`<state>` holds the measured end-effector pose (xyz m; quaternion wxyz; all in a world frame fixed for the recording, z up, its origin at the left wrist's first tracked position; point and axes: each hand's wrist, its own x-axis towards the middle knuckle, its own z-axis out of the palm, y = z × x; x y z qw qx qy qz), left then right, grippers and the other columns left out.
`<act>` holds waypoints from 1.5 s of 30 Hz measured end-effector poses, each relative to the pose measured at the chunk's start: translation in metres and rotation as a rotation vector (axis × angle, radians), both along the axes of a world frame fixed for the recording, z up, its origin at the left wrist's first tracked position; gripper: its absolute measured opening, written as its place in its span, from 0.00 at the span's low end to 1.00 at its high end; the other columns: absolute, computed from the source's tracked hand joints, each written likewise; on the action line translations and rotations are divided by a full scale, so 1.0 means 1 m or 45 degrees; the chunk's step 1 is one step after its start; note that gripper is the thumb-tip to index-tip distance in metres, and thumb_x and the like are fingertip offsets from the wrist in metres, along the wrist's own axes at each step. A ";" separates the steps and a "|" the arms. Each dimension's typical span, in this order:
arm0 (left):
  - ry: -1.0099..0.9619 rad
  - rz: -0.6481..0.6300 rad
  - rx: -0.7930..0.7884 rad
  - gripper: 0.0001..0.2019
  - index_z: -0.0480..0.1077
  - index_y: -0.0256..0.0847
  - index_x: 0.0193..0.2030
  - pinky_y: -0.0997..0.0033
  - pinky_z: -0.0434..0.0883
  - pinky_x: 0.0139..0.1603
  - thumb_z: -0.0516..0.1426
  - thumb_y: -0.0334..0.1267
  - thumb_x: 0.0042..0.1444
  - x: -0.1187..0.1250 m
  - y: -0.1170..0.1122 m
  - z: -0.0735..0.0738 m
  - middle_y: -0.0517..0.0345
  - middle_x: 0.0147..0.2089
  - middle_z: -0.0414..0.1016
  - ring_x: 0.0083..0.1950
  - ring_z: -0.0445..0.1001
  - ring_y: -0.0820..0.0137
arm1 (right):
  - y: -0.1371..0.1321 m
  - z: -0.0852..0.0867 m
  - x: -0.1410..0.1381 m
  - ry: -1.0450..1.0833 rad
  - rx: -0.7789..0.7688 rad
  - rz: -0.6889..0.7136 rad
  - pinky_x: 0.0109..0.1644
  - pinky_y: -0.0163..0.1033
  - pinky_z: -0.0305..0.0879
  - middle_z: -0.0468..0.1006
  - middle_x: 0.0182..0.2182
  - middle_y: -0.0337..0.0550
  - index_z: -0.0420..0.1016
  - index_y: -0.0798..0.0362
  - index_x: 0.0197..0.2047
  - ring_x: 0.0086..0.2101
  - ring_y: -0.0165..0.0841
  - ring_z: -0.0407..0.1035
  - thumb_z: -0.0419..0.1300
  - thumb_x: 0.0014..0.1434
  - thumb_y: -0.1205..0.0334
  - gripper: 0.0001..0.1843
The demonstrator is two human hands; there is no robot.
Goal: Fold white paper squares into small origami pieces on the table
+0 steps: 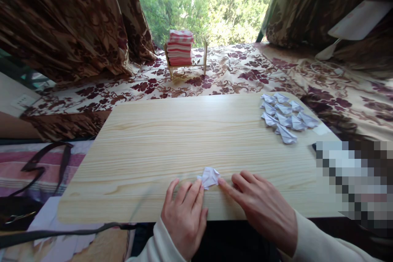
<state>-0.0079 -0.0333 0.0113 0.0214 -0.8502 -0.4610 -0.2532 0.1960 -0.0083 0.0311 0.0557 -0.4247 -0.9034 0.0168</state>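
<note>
A small folded white paper piece (pixel 209 177) with creased flaps lies near the front edge of the wooden table. My left hand (pixel 186 217) rests palm down with its fingers stretched out, and its index fingertip touches the paper's lower left edge. From the other side, my right hand (pixel 260 202) reaches in with the index finger extended onto the paper's right corner. The other fingers of that hand are bent, and its thumb is hidden. Several similar folded white paper pieces (pixel 284 115) sit grouped at the table's far right corner.
Beyond the pale wooden table (pixel 172 135) is a flower-patterned ledge with a small rack (pixel 205 59) holding folded pink-and-white cloths (pixel 180 47). A white lamp (pixel 353 24) stands far right. A pixelated area covers the right table edge. Loose paper sheets (pixel 69 245) and a dark strap (pixel 61 233) lie lower left.
</note>
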 end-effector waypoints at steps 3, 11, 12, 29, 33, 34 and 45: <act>-0.002 0.021 0.002 0.14 0.71 0.32 0.45 0.52 0.56 0.56 0.48 0.35 0.59 0.004 0.001 0.003 0.49 0.46 0.75 0.48 0.68 0.61 | -0.003 0.000 0.003 0.003 -0.014 -0.029 0.35 0.40 0.55 0.69 0.34 0.41 0.62 0.54 0.55 0.34 0.35 0.60 0.55 0.52 0.75 0.27; -0.041 -0.013 -0.046 0.16 0.72 0.31 0.45 0.52 0.53 0.59 0.48 0.38 0.60 0.015 -0.005 0.003 0.47 0.45 0.74 0.48 0.68 0.61 | 0.002 0.002 -0.006 -0.007 -0.013 -0.033 0.36 0.41 0.52 0.69 0.34 0.41 0.65 0.52 0.54 0.34 0.36 0.60 0.61 0.53 0.67 0.24; -0.053 -0.037 -0.049 0.16 0.72 0.31 0.45 0.53 0.53 0.60 0.48 0.38 0.60 0.015 -0.005 0.002 0.47 0.45 0.74 0.49 0.67 0.61 | 0.005 0.003 -0.006 -0.012 -0.016 -0.031 0.36 0.41 0.52 0.69 0.34 0.41 0.65 0.52 0.54 0.34 0.36 0.60 0.61 0.53 0.67 0.24; -0.137 -0.078 0.044 0.16 0.73 0.32 0.43 0.54 0.51 0.62 0.48 0.39 0.60 0.015 -0.001 -0.009 0.51 0.42 0.76 0.46 0.69 0.63 | -0.001 0.005 -0.015 0.053 -0.042 -0.029 0.36 0.40 0.50 0.70 0.33 0.39 0.67 0.51 0.51 0.33 0.35 0.60 0.62 0.53 0.63 0.21; -0.136 -0.077 0.029 0.15 0.73 0.33 0.43 0.55 0.50 0.62 0.48 0.37 0.60 0.017 0.000 -0.007 0.52 0.42 0.76 0.46 0.69 0.64 | -0.004 0.002 -0.015 0.070 -0.008 -0.047 0.36 0.40 0.50 0.71 0.33 0.39 0.67 0.51 0.51 0.33 0.35 0.61 0.64 0.51 0.62 0.23; -0.131 -0.079 0.031 0.15 0.73 0.33 0.44 0.55 0.50 0.62 0.48 0.37 0.60 0.017 0.000 -0.006 0.52 0.42 0.76 0.46 0.69 0.64 | -0.003 0.002 -0.016 0.068 -0.012 -0.056 0.36 0.40 0.50 0.71 0.33 0.38 0.67 0.50 0.51 0.34 0.35 0.61 0.64 0.51 0.63 0.23; -0.134 -0.068 0.025 0.15 0.72 0.33 0.43 0.56 0.50 0.62 0.48 0.38 0.60 0.017 -0.001 -0.004 0.52 0.42 0.76 0.46 0.68 0.64 | 0.001 0.003 -0.022 0.081 0.026 -0.062 0.35 0.40 0.50 0.71 0.32 0.38 0.70 0.51 0.46 0.33 0.35 0.61 0.66 0.48 0.64 0.21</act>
